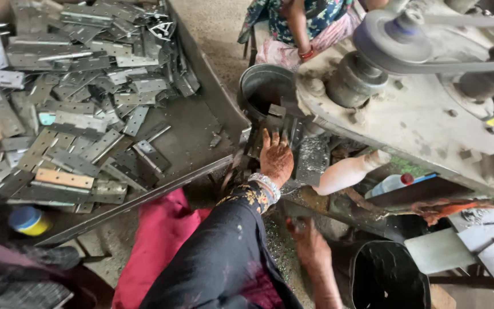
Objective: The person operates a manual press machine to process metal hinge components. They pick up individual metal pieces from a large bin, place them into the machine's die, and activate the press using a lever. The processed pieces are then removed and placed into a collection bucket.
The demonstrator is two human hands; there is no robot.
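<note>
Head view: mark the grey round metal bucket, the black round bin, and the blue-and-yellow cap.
Grey round metal bucket (pixel 253 86), head view, on its left inner wall.
Black round bin (pixel 387 277), head view, on its dark inside.
Blue-and-yellow cap (pixel 28 220), head view, on its top.

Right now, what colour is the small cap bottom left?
Blue, on a yellow container, seen in the head view.

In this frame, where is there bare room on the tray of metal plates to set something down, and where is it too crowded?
Bare tray floor lies at the tray's right end, between the hinge plate pile and the angled rim. The left and top are heaped. Around the left hand at the press, beside the bucket, it is tight.
</note>
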